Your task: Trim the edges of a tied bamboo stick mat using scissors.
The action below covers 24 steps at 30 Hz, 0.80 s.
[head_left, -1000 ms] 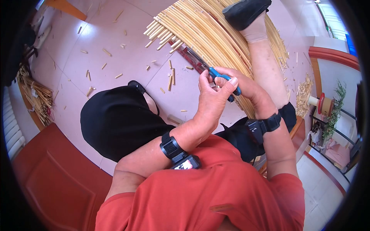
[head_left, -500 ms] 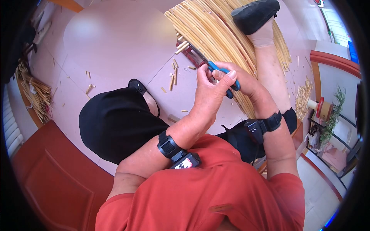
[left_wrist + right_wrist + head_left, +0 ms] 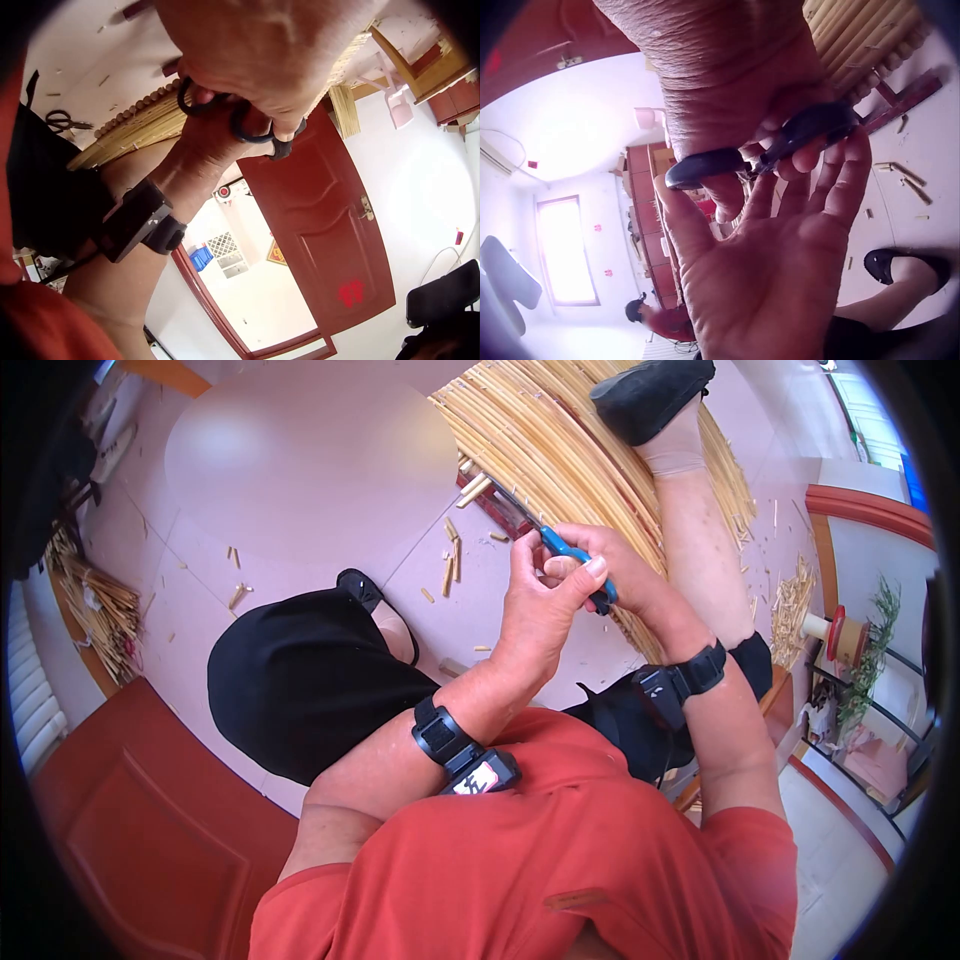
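Note:
Both hands are on one pair of blue-handled scissors at the near left edge of a mat of pale stalks. My right hand grips the handles, its fingers through the dark loops in the right wrist view. From the other side my left hand holds the same loops, palm turned up in that view, thumb on one loop and fingertips on the other. The blades point away along the trimmed stalk ends, beside a dark red bar.
A black-shoed foot rests on the mat. Cut stalk pieces lie on the tiled floor. Bundled stalks stand at the left. Another pair of scissors shows in the left wrist view. A red panel is at lower left.
The scissor handles look closer together than half a second ago. Both hands stay at nearly the same place. Compared with one second ago, the mat and foot sit slightly further right in view.

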Each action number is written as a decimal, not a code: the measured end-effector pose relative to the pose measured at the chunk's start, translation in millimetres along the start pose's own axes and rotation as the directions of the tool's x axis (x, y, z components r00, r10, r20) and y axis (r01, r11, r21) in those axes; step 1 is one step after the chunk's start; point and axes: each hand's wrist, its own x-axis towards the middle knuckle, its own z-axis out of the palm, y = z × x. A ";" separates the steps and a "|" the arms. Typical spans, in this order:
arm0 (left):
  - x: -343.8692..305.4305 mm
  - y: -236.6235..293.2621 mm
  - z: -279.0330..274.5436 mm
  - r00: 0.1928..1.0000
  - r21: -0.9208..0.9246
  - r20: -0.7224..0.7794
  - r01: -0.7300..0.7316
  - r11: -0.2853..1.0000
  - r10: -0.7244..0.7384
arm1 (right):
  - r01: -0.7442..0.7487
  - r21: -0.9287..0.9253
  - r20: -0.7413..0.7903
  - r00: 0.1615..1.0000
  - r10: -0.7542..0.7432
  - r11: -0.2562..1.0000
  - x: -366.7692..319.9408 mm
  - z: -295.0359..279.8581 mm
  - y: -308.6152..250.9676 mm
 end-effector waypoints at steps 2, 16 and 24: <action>0.8 -2.0 -0.5 1.000 0.033 -0.010 -0.001 0.999 0.001 | 0.016 0.001 0.035 0.999 -0.017 1.000 2.6 -4.5 -1.0; 4.1 0.6 8.1 0.993 0.191 -0.107 0.075 0.979 -0.055 | 0.104 0.086 0.070 0.991 -0.110 0.991 1.0 -7.0 5.7; -5.8 -1.8 5.5 0.999 0.054 -0.015 0.043 0.998 -0.043 | 0.042 -0.001 -0.003 0.999 -0.042 0.999 -12.3 6.0 -7.3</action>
